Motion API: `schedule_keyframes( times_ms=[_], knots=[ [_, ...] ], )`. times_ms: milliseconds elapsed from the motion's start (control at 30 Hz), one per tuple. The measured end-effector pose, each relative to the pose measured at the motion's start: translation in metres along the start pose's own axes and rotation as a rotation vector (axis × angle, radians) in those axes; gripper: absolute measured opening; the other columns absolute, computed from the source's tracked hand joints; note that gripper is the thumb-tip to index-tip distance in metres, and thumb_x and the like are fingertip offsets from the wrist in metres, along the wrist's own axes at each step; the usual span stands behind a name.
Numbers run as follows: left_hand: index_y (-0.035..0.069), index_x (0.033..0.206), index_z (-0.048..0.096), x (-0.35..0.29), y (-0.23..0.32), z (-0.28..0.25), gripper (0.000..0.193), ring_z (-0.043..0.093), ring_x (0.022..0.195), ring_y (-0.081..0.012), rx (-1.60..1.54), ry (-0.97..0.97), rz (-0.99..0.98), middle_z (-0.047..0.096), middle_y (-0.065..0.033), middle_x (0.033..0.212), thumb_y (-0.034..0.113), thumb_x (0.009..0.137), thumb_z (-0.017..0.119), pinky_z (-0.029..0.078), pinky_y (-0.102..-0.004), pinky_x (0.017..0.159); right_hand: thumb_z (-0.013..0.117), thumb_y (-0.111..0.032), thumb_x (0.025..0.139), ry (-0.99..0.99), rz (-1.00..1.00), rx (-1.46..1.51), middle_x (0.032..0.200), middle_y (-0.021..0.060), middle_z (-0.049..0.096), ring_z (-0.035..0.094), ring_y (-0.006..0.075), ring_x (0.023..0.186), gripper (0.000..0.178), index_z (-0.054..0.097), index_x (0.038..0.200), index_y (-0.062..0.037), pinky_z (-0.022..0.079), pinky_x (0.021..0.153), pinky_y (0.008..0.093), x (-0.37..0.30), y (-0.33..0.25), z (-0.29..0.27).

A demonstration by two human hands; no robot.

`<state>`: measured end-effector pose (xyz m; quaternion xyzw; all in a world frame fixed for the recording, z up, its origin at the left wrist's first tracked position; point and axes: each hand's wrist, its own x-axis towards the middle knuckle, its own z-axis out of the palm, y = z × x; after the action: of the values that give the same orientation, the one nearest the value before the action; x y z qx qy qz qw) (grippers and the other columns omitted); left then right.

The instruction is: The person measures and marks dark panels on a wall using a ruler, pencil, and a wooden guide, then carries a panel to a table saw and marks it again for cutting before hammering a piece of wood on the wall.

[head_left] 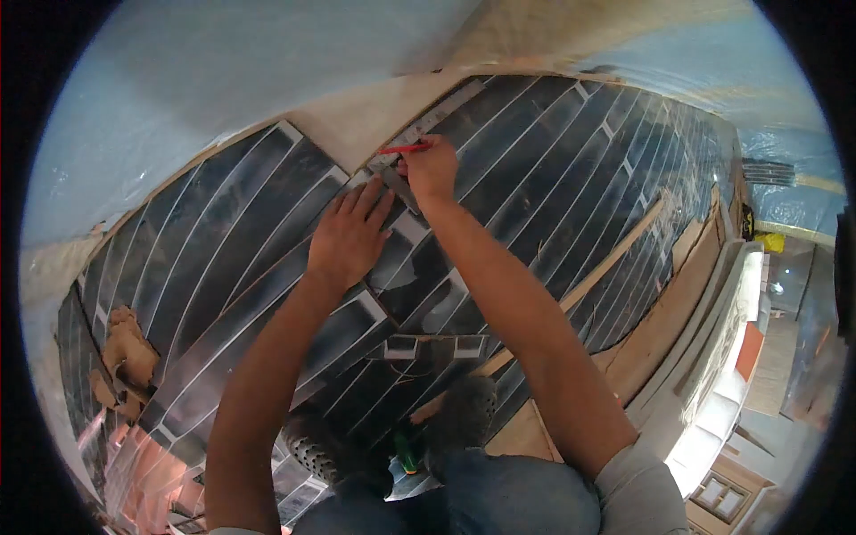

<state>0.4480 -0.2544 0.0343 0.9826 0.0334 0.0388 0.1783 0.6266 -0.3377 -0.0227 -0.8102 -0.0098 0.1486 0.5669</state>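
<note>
While a red pencil [406, 149] is held in the R hand [432, 169], the L hand [348, 239] is laid palm down on dark panels [535, 152] w/ thin white lines. The pencil is found nr top-centre, gripped btwn thumb and curled fingers, its shaft pointed L, beside a pale, tapering patch [343, 125]; whether its tip is in contact can't be told. A short grey strip [401, 189] is seen just below the R hand, nr the L fingertips; whether it's held too can't be told. L fingers are spread slightly, w/ nothing grasped. A longer grey strip [446, 107] is set along the patch's R edge. Bare forearms [267, 383] are stretched up from the lower edge. At bottom, jeans [526, 495] and dark shoes [312, 446] are shown, w/ a green item [407, 453] btwn the shoes. To the R, a long wooden batten [615, 254] is laid diagonally across the panels. At far L, torn brown cardboard [129, 348] is seen. Up top, the panels are bordered by pale blue sheeting [223, 80].
</note>
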Motion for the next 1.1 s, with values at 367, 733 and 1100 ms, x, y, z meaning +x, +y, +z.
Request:
schedule_keyframes(
  times_ms=[367, 733, 1100],
  knots=[
    [0.005, 0.137, 0.057, -0.014, -0.014, 0.027, 0.052, 0.045, 0.139, -0.0309, -0.04, 0.116, -0.026, 0.046, -0.0151, 0.152, 0.027, 0.09, 0.065, 0.032, -0.0447, 0.119, 0.076, -0.014, 0.085, -0.146, -0.752, -0.519, 0.116, 0.0112, 0.07, 0.064, 0.0328, 0.107, 0.034, 0.064, 0.116, -0.0069, 0.051, 0.093, 0.0411, -0.057, 0.007, -0.024],
    [0.002, 0.141, 0.051, -0.01, -0.016, 0.029, 0.058, 0.043, 0.14, -0.0347, -0.119, 0.1, -0.066, 0.045, -0.0181, 0.152, 0.022, 0.088, 0.064, 0.032, -0.0459, 0.119, 0.075, 0.0, 0.071, -0.215, -0.925, -0.496, 0.126, 0.0086, 0.068, 0.06, 0.0347, 0.116, 0.047, 0.065, 0.116, -0.0104, 0.046, 0.101, 0.0441, -0.065, 0.018, -0.029],
    [0.004, 0.12, 0.065, -0.019, -0.024, 0.029, 0.03, 0.055, 0.12, -0.0398, -0.123, 0.193, 0.142, 0.059, -0.0145, 0.134, 0.014, 0.092, 0.063, 0.043, -0.0503, 0.104, 0.071, 0.006, 0.073, 0.121, -0.757, -0.509, 0.12, 0.0096, 0.068, 0.057, 0.0341, 0.115, 0.038, 0.068, 0.107, -0.0099, 0.048, 0.096, 0.0424, -0.123, 0.035, -0.157]
  ],
)
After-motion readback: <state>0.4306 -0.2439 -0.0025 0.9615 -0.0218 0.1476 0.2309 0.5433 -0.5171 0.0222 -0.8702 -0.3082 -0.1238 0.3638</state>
